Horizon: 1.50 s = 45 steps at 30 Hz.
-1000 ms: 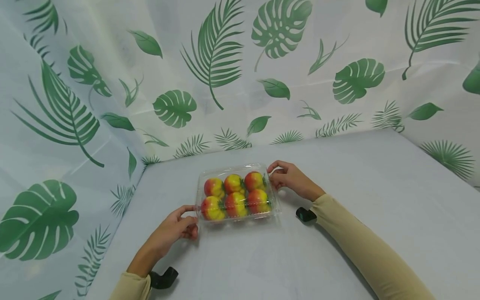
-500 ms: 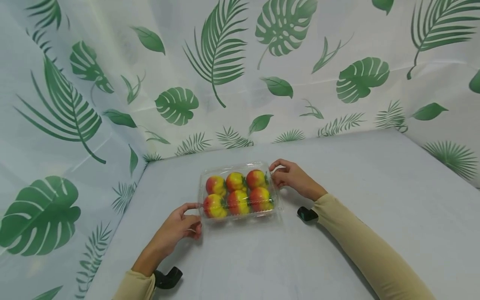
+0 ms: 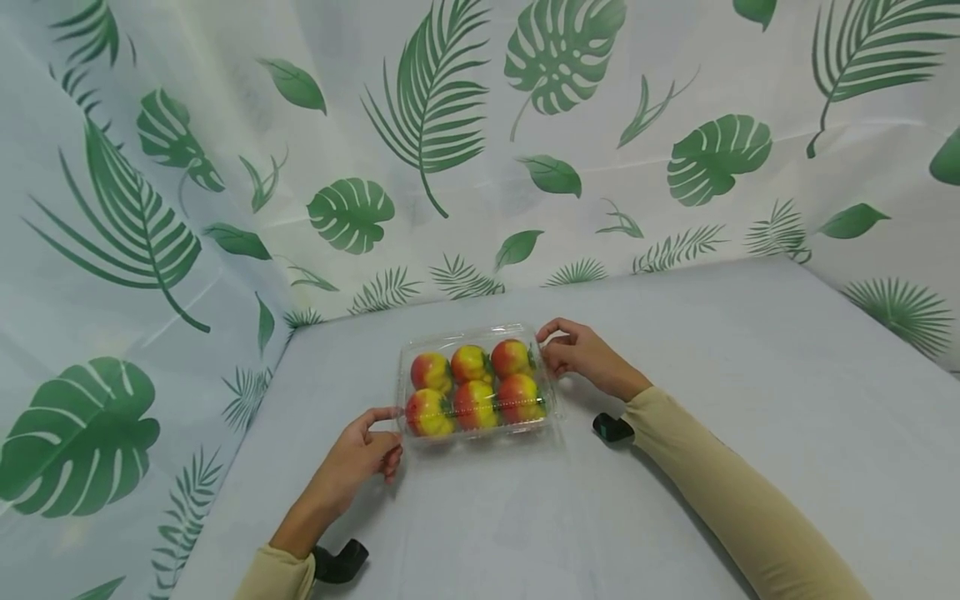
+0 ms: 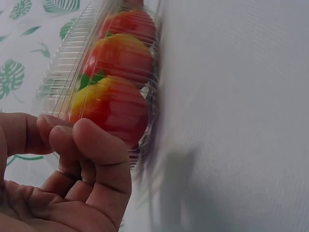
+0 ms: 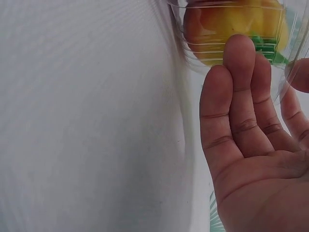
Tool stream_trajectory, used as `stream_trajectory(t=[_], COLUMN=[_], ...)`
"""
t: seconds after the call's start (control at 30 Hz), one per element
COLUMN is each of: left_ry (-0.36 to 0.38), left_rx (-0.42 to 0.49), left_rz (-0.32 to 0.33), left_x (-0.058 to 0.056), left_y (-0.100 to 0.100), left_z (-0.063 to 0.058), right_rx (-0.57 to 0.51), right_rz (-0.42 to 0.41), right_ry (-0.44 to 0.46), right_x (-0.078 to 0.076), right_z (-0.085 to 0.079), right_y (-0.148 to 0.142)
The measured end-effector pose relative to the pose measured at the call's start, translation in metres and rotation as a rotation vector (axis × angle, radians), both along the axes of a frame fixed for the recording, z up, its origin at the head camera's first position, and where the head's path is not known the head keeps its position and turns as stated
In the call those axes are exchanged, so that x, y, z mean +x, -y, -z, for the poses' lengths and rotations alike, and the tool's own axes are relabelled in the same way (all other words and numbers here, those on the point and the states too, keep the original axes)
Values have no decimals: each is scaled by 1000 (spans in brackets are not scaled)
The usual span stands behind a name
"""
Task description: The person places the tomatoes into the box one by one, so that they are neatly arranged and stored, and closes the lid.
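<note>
A clear plastic clamshell box (image 3: 481, 420) of red-and-yellow fruits (image 3: 476, 406) with green leaf bits lies on the white table in the head view, its lid down. At its near left corner, my left hand (image 3: 352, 458) grips the edge with the index finger and thumb. My right hand (image 3: 585, 358) pinches the rim at the far right corner. In the left wrist view, curled fingers (image 4: 104, 150) overlap the box's ribbed side. The right wrist view has the thumb and index finger at the rim, while the other fingers (image 5: 241, 87) extend alongside the wall.
The white table (image 3: 675, 333) stretches around the box on all sides. Behind it and to the left hang white sheets (image 3: 480, 217) printed with green leaves. A dark device (image 3: 341, 562) is strapped on the left wrist, another device (image 3: 612, 428) on the right.
Both hands stay at the same corners of the box. The box moves slightly right relative to the sheet's leaf print, the left hand with it; the view also shifts a little.
</note>
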<state>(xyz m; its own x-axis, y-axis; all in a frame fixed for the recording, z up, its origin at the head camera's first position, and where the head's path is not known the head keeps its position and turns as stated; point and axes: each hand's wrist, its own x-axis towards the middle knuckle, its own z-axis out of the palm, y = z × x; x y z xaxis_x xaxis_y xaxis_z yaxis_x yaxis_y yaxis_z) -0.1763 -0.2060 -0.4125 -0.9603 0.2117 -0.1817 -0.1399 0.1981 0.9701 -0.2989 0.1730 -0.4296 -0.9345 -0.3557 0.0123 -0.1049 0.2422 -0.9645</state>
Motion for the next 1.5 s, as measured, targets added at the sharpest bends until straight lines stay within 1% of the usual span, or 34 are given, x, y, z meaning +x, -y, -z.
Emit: stream_trajectory(t=[0.13, 0.5, 0.67, 0.93, 1.13, 1.3, 1.43, 1.5], left_ry=[-8, -24, -11, 8, 18, 29, 25, 23], left_rx=[11, 13, 14, 48, 69, 72, 68, 66], left_rz=[-1, 10, 9, 4, 8, -4, -23, -26], left_x=[2, 4, 4, 3, 2, 3, 2, 2], left_y=[-1, -1, 0, -2, -5, -6, -5, -4], left_z=[1, -1, 0, -1, 0, 1, 0, 0], right_rx=[-1, -8, -10, 40, 75, 64, 55, 53], right_rz=[-4, 9, -1, 0, -3, -19, -31, -35], right_ry=[0, 3, -1, -4, -17, -20, -32, -24], right_x=[1, 3, 5, 7, 20, 32, 44, 50], right_z=[-1, -3, -3, -9, -15, -14, -14, -15], right_y=[0, 2, 4, 1, -3, -3, -3, -3])
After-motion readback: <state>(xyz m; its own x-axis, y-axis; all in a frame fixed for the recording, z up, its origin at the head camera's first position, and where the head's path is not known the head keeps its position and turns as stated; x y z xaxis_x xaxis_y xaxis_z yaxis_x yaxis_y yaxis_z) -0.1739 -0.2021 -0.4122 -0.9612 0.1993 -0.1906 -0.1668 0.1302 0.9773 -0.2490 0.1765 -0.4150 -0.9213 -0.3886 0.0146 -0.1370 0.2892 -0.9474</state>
